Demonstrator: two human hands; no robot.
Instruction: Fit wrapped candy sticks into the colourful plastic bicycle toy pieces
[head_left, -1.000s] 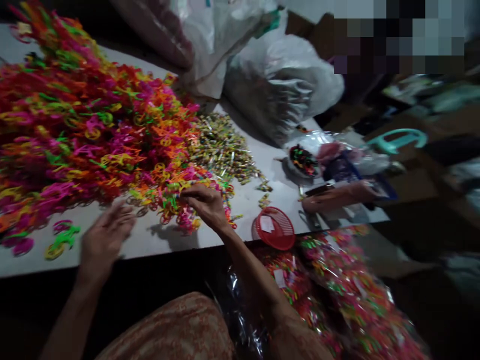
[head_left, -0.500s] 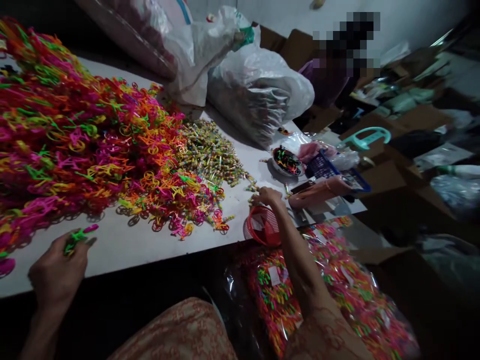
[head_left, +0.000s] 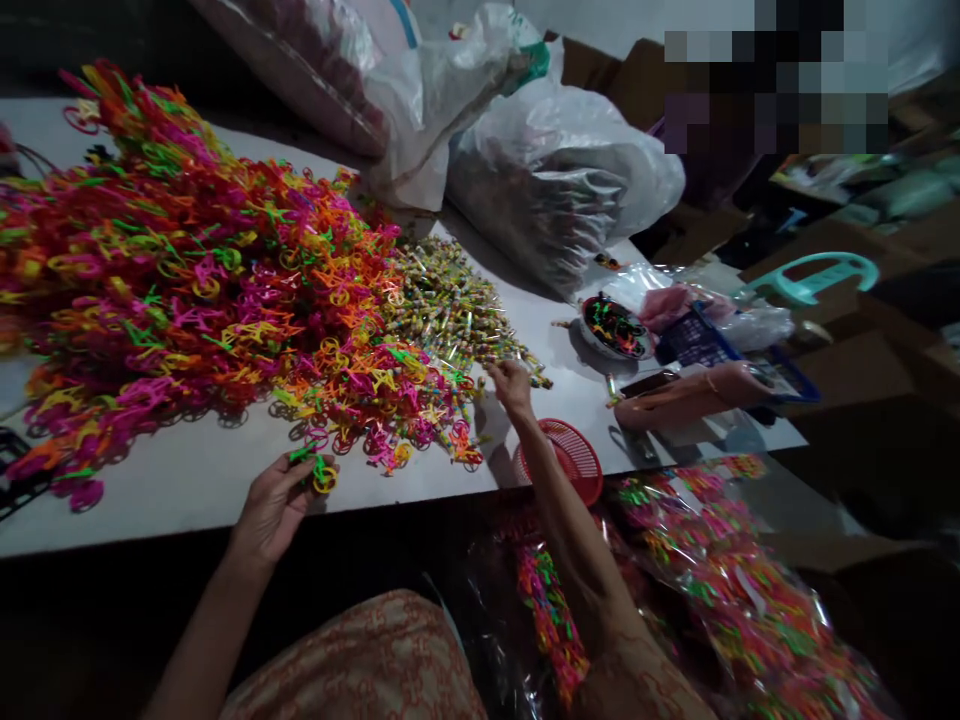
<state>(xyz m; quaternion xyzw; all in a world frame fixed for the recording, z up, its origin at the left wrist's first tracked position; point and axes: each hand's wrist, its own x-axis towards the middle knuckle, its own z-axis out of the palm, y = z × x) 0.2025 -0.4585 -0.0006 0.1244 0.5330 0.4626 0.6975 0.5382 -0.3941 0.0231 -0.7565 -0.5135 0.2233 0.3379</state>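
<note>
A big heap of neon plastic toy bicycles [head_left: 187, 290] in pink, orange, green and yellow covers the white table [head_left: 202, 480]. My left hand [head_left: 274, 505] is closed on a green and yellow toy bicycle [head_left: 319, 470] near the table's front edge. My right hand [head_left: 511, 385] reaches across to the near edge of a pile of small wrapped candies [head_left: 457, 310], fingers pinched among them. What those fingers hold is too small to make out.
A red plastic basket [head_left: 562, 460] sits at the table edge below my right arm. Clear bags of packed toys [head_left: 712, 570] lie beside my lap. Large white sacks [head_left: 555, 170] stand at the back. A person sits at the far right with a small bowl [head_left: 611, 330] and a blue basket [head_left: 697, 340].
My left hand has carried the green toy bicycle rightward, toward the middle of the table's front edge. My right hand moved from the red basket up to the candy pile.
</note>
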